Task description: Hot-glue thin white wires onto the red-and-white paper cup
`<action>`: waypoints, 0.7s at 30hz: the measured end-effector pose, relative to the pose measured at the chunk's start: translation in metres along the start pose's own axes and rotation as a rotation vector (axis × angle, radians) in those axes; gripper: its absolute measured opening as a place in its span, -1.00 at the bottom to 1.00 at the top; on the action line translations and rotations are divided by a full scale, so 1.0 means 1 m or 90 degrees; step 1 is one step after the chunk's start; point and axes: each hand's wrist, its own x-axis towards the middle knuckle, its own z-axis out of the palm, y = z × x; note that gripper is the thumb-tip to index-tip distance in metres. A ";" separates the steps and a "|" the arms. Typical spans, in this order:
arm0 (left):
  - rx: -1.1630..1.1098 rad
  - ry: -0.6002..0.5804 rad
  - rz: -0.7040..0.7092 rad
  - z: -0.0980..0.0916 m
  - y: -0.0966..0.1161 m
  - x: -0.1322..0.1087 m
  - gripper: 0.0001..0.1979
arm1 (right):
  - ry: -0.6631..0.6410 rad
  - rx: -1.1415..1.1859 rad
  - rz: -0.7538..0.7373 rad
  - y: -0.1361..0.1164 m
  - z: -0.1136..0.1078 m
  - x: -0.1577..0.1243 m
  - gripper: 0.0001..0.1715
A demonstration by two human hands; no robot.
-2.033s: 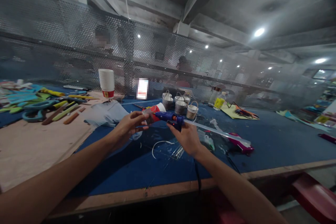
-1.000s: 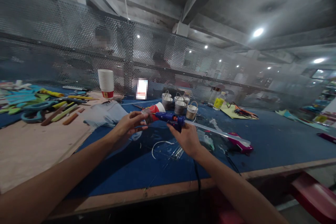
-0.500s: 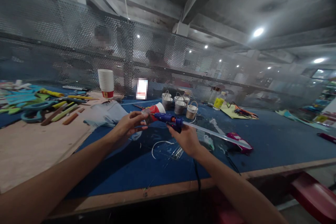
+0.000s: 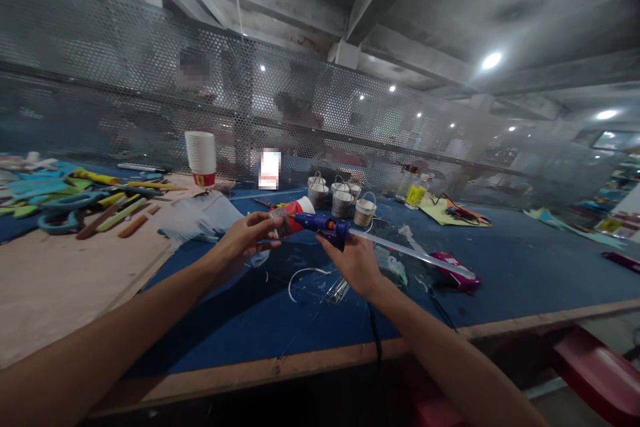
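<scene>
My left hand [image 4: 250, 237] is closed on a red and white paper cup [image 4: 304, 205], tilted on its side with its white end to the right. The part of the cup by my fingers looks greyish, as if wrapped. In my right hand [image 4: 356, 263] is a blue hot glue gun [image 4: 320, 222], its nozzle against or just in front of the cup; I cannot tell if they touch. A long clear glue stick [image 4: 410, 251] sticks out of its back toward the right. Beneath lie a white curved cord [image 4: 295, 275] and several clear sticks [image 4: 339, 289].
Several small handled buckets [image 4: 342, 200] stand behind the cup. A stack of paper cups [image 4: 201, 153] is at back left, near scissors [image 4: 65, 210] and tools. A yellow-labelled bottle [image 4: 416, 192] and a magenta object [image 4: 456, 269] are to the right. A perforated screen [image 4: 300, 123] closes the back.
Almost nothing differs. Both hands keep their holds on the cup and the glue gun, and the view has shifted very slightly.
</scene>
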 end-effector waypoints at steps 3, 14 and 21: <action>-0.001 0.006 -0.006 0.000 0.001 0.000 -0.63 | -0.012 -0.006 -0.002 0.000 -0.001 0.000 -0.68; -0.012 0.003 -0.004 0.000 0.001 -0.001 -0.65 | -0.008 -0.029 -0.016 0.000 -0.002 0.000 -0.73; -0.009 0.005 -0.014 0.000 0.003 0.000 -0.63 | -0.016 -0.034 -0.009 0.001 -0.002 0.000 -0.70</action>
